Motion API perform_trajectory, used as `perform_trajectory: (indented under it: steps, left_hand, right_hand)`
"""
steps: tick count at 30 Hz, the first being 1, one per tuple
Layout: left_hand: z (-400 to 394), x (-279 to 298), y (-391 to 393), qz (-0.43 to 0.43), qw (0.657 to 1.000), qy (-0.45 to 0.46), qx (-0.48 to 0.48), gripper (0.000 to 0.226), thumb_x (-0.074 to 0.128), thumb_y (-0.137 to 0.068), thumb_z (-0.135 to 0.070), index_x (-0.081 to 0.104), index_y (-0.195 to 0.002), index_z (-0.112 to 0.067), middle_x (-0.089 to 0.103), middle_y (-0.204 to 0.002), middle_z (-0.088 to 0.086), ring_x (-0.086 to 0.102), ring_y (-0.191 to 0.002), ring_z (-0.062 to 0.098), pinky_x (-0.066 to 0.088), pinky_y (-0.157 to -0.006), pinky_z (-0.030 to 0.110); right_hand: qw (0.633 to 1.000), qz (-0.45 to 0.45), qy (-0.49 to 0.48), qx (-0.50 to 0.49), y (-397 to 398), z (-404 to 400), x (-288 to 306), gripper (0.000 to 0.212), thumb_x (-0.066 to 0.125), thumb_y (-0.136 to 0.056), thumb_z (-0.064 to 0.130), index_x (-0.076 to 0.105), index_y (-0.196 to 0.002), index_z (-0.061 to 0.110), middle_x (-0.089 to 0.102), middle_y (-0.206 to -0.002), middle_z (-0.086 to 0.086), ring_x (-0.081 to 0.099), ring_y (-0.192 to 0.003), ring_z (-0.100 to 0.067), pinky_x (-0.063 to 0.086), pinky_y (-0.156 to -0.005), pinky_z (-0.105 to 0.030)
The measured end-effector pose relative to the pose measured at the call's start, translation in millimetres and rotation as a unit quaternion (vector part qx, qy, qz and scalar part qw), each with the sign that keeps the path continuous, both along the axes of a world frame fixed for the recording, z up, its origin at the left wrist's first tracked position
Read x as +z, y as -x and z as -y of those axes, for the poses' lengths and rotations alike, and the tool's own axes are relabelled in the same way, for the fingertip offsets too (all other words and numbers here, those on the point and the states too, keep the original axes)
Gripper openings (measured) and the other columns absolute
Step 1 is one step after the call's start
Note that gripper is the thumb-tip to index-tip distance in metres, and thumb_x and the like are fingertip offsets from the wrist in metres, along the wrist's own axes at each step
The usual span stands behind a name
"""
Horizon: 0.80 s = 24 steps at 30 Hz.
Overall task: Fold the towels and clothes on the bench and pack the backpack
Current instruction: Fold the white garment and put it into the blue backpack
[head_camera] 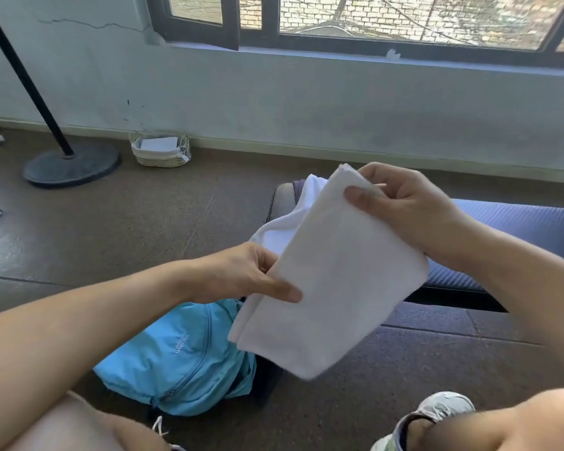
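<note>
Knees and a grey sneaker (437, 415) frame the bottom edge, blue backpack (183, 359) on the floor between them. Both hands hold the folded white towel (326, 281) in mid-air: left hand (241, 275) pinching its near long edge, right hand (407, 206) clamping the far top corner. Best to keep the layers squared and taut, then lower it toward the backpack's opening. More white cloth (293, 219) waits on the table (518, 229) behind.

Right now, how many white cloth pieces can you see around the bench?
2. The folded white towel is held in the air by the left hand and right hand. Another white cloth lies on the blue padded bench behind it, partly hidden; more may be covered.
</note>
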<state>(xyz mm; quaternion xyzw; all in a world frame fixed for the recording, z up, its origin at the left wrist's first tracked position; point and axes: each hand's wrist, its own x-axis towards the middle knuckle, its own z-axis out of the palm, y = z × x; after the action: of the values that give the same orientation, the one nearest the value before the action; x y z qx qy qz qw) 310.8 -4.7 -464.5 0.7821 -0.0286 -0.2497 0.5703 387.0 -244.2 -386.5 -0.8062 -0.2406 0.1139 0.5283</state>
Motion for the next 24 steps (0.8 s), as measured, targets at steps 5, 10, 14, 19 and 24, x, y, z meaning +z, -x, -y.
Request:
perform_trajectory:
  steps: [5,10,14,19,24]
  left_hand:
    - [-11,-11,-6,-0.036,0.998,0.033,-0.030,0.035,0.074,-0.087,-0.006,0.066,-0.121,-0.005,0.072,-0.121,0.014,0.068,-0.115,0.034,0.050,-0.105,0.051]
    - [-25,-21,-25,-0.031,0.996,0.065,0.049,0.050,0.086,-0.077,-0.022,0.065,-0.122,-0.013,0.071,-0.122,0.017,0.065,-0.116,0.043,0.045,-0.102,0.061]
    - [-22,-19,-45,0.057,0.969,0.111,0.212,0.050,0.088,-0.066,-0.029,0.064,-0.108,-0.016,0.077,-0.104,0.009,0.074,-0.087,0.023,0.060,-0.068,0.036]
    - [1,-17,-72,0.170,0.924,0.130,0.318,0.020,0.080,-0.081,-0.016,0.070,-0.099,-0.012,0.074,-0.082,0.004,0.068,-0.065,0.015,0.055,-0.055,0.025]
    - [23,-30,-97,0.192,0.922,0.046,0.333,0.005,0.078,-0.087,-0.019,0.074,-0.089,-0.016,0.071,-0.075,-0.004,0.065,-0.064,0.010,0.052,-0.059,0.021]
  right_hand:
    - [0.986,-0.094,-0.104,-0.090,-14,15,-4,0.021,0.065,-0.096,0.033,0.070,-0.101,0.014,0.069,-0.082,-0.006,0.063,-0.067,-0.019,0.053,-0.059,-0.027]
    - [0.969,-0.116,-0.118,-0.185,-32,43,-12,0.019,0.064,-0.097,0.034,0.069,-0.097,0.016,0.072,-0.086,-0.007,0.066,-0.069,-0.019,0.054,-0.066,-0.033]
    - [0.963,-0.116,-0.048,-0.237,-46,74,-28,0.022,0.063,-0.098,0.032,0.065,-0.104,0.011,0.070,-0.095,-0.013,0.064,-0.072,-0.022,0.052,-0.066,-0.034]
    - [0.958,-0.129,0.040,-0.252,-57,100,-41,0.025,0.061,-0.100,0.031,0.061,-0.109,0.008,0.070,-0.089,-0.012,0.065,-0.064,-0.023,0.055,-0.055,-0.033]
    - [0.934,-0.051,0.224,-0.274,-72,118,-52,0.018,0.056,-0.100,0.040,0.058,-0.100,0.022,0.070,-0.100,-0.011,0.066,-0.087,-0.030,0.053,-0.073,-0.043]
